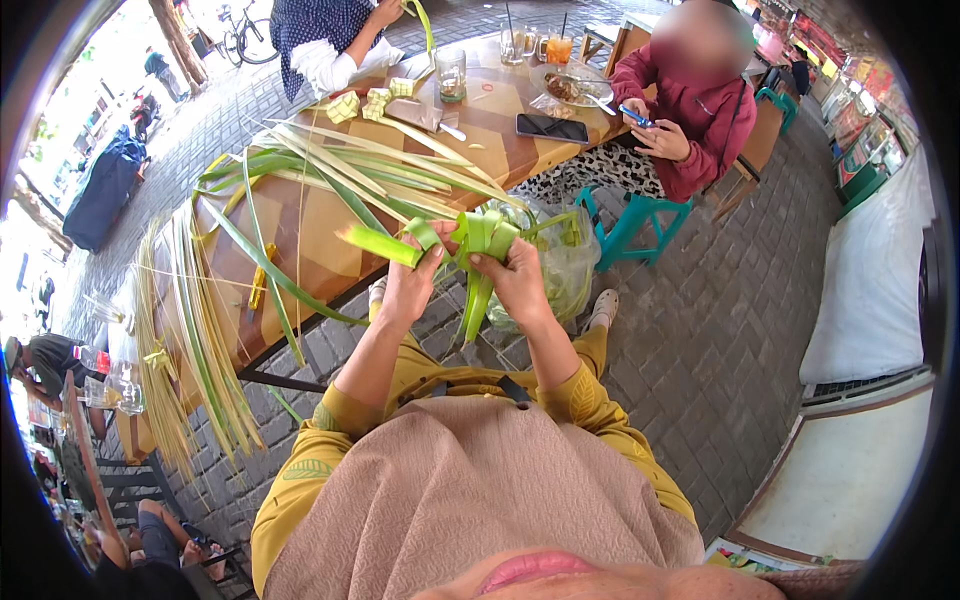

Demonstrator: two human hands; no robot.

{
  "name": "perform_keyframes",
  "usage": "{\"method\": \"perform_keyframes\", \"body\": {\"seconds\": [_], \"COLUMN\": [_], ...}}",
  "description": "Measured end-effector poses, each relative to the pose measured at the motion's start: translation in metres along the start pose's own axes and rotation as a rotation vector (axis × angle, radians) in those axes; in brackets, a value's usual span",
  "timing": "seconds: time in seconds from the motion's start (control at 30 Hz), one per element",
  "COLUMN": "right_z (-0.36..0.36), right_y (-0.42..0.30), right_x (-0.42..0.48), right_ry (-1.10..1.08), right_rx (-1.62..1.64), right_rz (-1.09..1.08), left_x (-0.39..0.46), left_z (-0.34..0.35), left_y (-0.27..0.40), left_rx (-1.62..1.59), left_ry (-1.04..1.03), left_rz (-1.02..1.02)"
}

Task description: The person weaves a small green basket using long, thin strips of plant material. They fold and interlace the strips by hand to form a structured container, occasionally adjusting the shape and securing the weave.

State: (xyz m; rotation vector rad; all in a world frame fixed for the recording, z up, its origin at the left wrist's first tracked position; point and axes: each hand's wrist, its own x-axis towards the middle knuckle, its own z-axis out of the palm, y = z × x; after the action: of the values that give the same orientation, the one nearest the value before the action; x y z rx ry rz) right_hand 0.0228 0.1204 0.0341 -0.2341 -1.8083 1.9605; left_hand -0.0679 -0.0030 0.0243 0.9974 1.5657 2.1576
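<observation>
Between my two hands is a partly woven piece of green palm leaf strips (486, 234), with loose ends hanging below it. My left hand (409, 285) pinches a looped strip whose cut end points left. On the other side, my right hand (517, 281) grips the woven folds, its thumb pressed on them. Long green and pale leaf strips (360, 169) lie across the wooden table (322, 225) beyond my hands. Several woven leaf pouches (343, 107) sit at its far side. A yellow box cutter (261, 277) lies on the table to the left.
A clear plastic bag of leaf strips (562, 277) is just beyond my right hand. A person in a red jacket sits by a teal stool (637, 225), holding a phone. Another person handles a strip across the table. Glasses (451, 75), a plate (574, 86) and a black phone (551, 128) stand or lie there.
</observation>
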Motion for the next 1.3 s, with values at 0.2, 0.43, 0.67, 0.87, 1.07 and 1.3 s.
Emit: {"method": "perform_keyframes", "body": {"seconds": [0.2,0.43,0.67,0.87,1.07,1.3], "right_z": [0.012,0.018,0.022,0.019,0.013,0.013], "right_y": [0.003,0.01,-0.003,0.013,0.003,0.007], "right_x": [-0.006,-0.006,-0.007,0.0,0.001,-0.002], "right_ry": [-0.026,-0.024,-0.06,0.019,-0.037,-0.103], "right_rx": [-0.026,-0.146,0.018,0.094,0.117,-0.068], "right_rz": [-0.062,-0.091,0.033,-0.08,0.006,0.051], "left_x": [-0.003,-0.005,-0.008,-0.013,-0.007,-0.008], "left_z": [-0.002,-0.004,-0.018,0.01,-0.003,-0.007], "left_y": [-0.002,-0.018,-0.014,0.014,0.002,0.001], "left_rx": [0.51,0.235,0.495,0.387,0.046,-0.172], "left_ry": [0.047,0.165,0.106,0.054,0.132,0.078], "left_rz": [0.083,-0.053,-0.049,0.119,-0.083,-0.169]}}
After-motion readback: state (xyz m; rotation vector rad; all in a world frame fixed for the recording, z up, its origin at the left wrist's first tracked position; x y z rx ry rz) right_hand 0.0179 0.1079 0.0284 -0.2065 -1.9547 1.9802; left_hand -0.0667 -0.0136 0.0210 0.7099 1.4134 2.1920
